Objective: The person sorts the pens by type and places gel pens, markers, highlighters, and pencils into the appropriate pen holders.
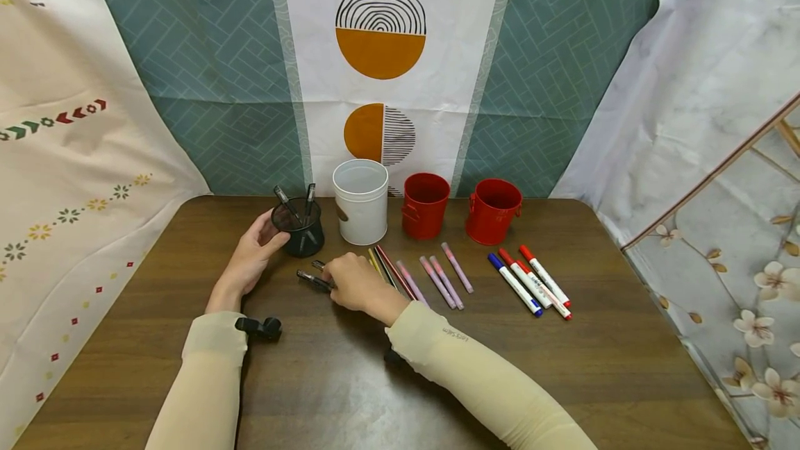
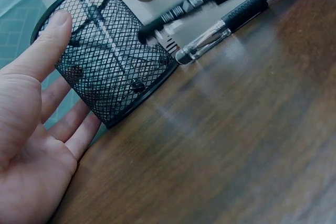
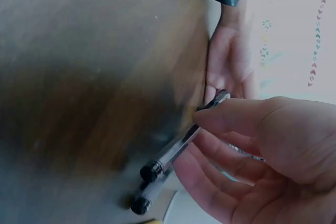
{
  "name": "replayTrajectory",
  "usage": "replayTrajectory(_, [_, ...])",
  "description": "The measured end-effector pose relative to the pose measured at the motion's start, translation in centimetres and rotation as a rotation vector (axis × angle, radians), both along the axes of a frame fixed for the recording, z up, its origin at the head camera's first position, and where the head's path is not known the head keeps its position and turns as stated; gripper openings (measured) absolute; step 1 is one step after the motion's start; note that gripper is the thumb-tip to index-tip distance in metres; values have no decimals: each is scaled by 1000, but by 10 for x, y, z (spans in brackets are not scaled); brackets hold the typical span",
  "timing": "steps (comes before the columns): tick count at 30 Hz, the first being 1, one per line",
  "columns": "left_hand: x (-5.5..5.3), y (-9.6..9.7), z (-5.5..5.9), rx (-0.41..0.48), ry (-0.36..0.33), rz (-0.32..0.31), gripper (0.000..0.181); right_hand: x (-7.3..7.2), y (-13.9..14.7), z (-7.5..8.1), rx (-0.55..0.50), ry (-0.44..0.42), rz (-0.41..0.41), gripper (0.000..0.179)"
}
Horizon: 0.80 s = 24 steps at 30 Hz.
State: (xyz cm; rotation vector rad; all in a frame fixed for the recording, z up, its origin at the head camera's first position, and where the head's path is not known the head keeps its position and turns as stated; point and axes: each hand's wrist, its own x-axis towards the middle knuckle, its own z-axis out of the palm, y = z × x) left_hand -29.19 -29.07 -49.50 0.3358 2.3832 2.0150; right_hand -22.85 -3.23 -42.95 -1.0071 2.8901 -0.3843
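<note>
My left hand (image 1: 248,255) holds a black mesh pen holder (image 1: 304,242) by its side, thumb near the rim and the other fingers around the far side. The holder stands upright on the table, with two black pens leaning in it. My right hand (image 1: 356,282) pinches a black gel pen (image 3: 173,153) between thumb and fingers, low over the table, its far end pointing towards the holder. Under it, in the left wrist view, a second gel pen (image 2: 226,30) with a clear barrel and black grip lies on the wood, its tip close to the holder's base.
A white bucket (image 1: 362,221) stands right of the holder, then two red buckets, one (image 1: 426,214) beside it and another (image 1: 494,217) further right. In front lie several pencils (image 1: 390,269), pink pens (image 1: 440,282) and red and blue markers (image 1: 515,287). Fabric hangs behind the table.
</note>
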Motion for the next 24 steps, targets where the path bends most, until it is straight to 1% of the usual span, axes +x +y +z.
replayTrajectory(5, [0, 1, -1, 1, 10, 4, 71, -5, 7, 5, -62, -47, 3, 24])
replayTrajectory(9, [-1, 0, -1, 9, 17, 2, 70, -10, 12, 7, -120, -67, 24, 23])
replayTrajectory(13, [0, 0, -1, 14, 21, -2, 70, -14, 16, 8, -192, -102, 43, 23])
replayTrajectory(17, [-1, 0, -1, 13, 23, 0, 70, -18, 20, 8, -259, -125, 37, 21])
replayTrajectory(24, [-1, 0, -1, 12, 19, 0, 69, -21, 25, 16, -398, -187, 39, 21])
